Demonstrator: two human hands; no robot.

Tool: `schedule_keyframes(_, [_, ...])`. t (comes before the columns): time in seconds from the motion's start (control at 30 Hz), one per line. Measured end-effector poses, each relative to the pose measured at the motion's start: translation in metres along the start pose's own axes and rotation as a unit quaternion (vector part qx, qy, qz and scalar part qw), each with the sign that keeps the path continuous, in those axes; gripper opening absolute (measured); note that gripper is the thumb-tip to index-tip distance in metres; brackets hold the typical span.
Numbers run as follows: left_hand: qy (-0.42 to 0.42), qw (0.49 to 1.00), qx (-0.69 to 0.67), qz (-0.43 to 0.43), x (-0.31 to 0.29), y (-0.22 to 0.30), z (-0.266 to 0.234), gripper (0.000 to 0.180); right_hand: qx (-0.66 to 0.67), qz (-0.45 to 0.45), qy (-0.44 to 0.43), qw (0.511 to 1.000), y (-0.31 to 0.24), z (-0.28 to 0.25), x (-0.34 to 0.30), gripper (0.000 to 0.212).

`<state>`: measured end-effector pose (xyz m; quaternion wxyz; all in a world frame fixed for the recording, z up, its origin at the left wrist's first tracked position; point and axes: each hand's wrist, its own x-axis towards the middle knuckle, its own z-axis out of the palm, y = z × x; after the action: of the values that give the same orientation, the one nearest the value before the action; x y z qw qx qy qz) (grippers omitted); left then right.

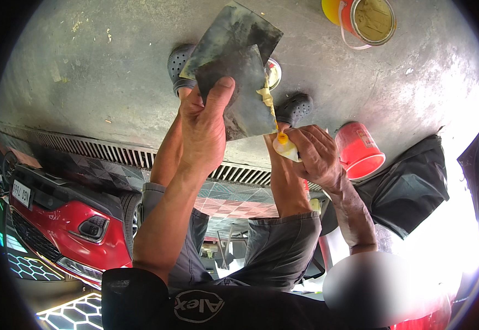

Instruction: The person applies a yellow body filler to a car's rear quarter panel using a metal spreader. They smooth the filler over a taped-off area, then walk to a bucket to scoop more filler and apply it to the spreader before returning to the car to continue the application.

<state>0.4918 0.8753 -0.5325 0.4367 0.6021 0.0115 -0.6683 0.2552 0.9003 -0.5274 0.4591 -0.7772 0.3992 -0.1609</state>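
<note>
My left hand [206, 129] is closed around two flat, dark, smeared plates, its thumb pressed on the nearer one. That nearer plate [239, 96] overlaps the farther plate [239, 30]. Pale yellow putty [266, 98] clings along the nearer plate's right edge. In my right hand [317, 154], closed fingers grip a small white squeeze tube [287, 149] with a yellow-orange tip. The tip sits close to the lower end of the putty edge; I cannot tell whether they touch. Partly hidden behind the nearer plate, a small round can [274, 75] stands on the floor.
An open tin of tan putty [373, 22] with a handle stands far right. A red bucket [363, 151] and black sheeting [410, 190] lie beyond my right hand. My dark clogs [296, 109] flank the small can. A floor grating [93, 144] runs near a red car [74, 220].
</note>
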Motion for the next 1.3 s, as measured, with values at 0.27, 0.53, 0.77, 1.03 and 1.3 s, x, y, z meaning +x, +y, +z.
schedule_keyframes(0.27, [-0.009, 1.0, -0.003, -0.021, 0.001, 0.006, 0.0, 0.029, 0.044, 0.005, -0.007, 0.999, -0.011, -0.006, 0.01, 0.06])
schedule_keyframes(0.53, [-0.023, 0.999, -0.012, -0.027, -0.001, 0.01, 0.003, 0.03, 0.014, -0.035, -0.003, 0.999, -0.005, -0.007, 0.009, 0.054])
schedule_keyframes(0.77, [-0.021, 0.999, -0.011, -0.035, 0.0, 0.009, 0.002, 0.031, -0.014, -0.064, 0.026, 0.997, 0.002, -0.004, 0.007, 0.055])
schedule_keyframes(1.03, [-0.036, 0.999, -0.003, -0.024, 0.002, 0.006, 0.0, 0.031, -0.018, -0.074, 0.025, 0.997, 0.001, -0.007, 0.01, 0.055])
schedule_keyframes(1.3, [-0.036, 0.999, -0.006, -0.026, 0.001, 0.005, 0.002, 0.032, -0.007, -0.069, 0.011, 0.998, 0.0, -0.009, 0.011, 0.05])
